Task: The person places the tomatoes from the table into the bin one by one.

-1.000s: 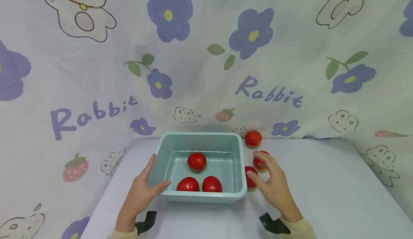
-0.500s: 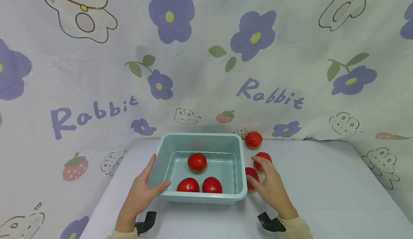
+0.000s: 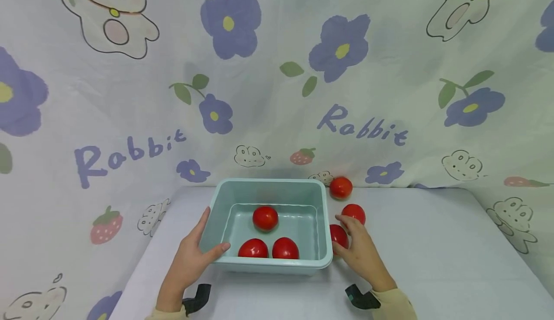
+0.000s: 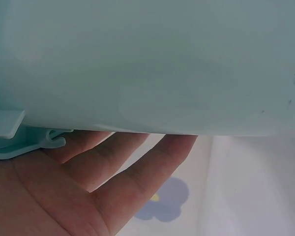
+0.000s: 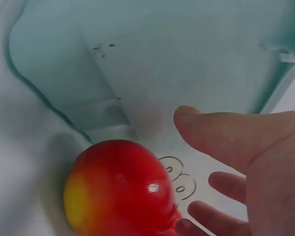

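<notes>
Where the white bench [image 3: 441, 243] spreads beneath everything, the pale green tub [image 3: 272, 263] sits on its left part, three tomatoes [image 3: 265, 218] inside, one farther back and two by the near wall. At its near left corner the left hand [image 3: 188, 262] grips the tub, thumb over the rim, fingers along the outer wall. Past the right wall, the right hand [image 3: 363, 257] has its fingers [image 3: 352, 227] released and loosely bent, holding nothing. The near tomato [image 3: 339, 236] lies on the bench between that wall and the right hand, clearly the nearer hand. From those fingers it lies left and slightly below, in line with the gap between fingertips and thumb [image 5: 211, 128]; the thumb stands apart from it, and whether any fingertip touches cannot be told. Beyond it sit the middle tomato [image 3: 356, 211] and the far tomato [image 3: 341, 188]. The near tomato is roundish, with no clear long axis; no stem end shows, and its yellow patch [image 5: 76, 201] seems turned down toward the bench.
</notes>
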Available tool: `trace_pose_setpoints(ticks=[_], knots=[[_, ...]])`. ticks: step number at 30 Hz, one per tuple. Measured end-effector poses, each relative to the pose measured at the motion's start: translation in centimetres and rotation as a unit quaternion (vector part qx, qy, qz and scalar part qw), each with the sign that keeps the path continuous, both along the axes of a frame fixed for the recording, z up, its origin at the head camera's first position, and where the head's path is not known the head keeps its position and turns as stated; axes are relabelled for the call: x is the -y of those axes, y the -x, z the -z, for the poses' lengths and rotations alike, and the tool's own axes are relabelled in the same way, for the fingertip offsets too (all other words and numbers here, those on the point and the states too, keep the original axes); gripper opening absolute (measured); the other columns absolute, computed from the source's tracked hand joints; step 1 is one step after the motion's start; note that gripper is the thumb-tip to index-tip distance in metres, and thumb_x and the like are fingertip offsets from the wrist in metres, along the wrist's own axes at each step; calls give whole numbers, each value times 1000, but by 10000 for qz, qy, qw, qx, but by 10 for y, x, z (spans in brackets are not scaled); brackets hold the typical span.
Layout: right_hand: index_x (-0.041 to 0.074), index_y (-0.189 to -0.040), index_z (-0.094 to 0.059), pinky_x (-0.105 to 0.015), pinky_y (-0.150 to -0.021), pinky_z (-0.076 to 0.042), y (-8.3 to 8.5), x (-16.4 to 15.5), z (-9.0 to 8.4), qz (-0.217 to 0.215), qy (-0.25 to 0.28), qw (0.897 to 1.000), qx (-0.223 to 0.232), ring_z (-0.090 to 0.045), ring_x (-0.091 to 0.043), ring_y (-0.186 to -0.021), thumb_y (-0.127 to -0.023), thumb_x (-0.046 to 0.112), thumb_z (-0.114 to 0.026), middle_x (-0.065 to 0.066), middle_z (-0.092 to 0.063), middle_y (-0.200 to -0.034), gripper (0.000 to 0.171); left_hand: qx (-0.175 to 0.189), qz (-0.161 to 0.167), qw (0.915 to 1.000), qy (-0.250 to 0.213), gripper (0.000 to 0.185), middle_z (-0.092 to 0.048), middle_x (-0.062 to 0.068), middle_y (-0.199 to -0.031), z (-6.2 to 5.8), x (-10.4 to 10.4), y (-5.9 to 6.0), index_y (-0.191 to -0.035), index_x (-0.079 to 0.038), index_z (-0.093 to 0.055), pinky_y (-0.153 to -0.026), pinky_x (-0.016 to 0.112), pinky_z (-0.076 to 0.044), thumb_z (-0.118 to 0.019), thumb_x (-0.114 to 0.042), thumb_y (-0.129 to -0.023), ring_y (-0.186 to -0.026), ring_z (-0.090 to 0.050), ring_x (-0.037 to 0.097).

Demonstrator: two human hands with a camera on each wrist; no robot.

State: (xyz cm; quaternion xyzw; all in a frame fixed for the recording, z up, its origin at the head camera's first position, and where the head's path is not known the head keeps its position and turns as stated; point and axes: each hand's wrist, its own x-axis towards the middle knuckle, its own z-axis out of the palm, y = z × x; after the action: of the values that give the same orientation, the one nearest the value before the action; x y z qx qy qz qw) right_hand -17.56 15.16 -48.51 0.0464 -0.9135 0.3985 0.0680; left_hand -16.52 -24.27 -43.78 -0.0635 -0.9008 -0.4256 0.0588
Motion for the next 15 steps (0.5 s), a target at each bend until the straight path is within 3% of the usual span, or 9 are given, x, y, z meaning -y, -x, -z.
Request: trace_pose_setpoints(ticks=[15], knots=[[6, -141, -53, -57, -95, -51, 4, 0, 20, 42, -173, 9998, 113, -51, -38, -128, -70, 15, -91, -15, -54, -140, 81, -65, -32, 10000, 17, 98, -38, 23, -156, 3, 0, 0, -161, -10, -20, -97, 67, -45, -78, -37, -87, -133, -46, 47]])
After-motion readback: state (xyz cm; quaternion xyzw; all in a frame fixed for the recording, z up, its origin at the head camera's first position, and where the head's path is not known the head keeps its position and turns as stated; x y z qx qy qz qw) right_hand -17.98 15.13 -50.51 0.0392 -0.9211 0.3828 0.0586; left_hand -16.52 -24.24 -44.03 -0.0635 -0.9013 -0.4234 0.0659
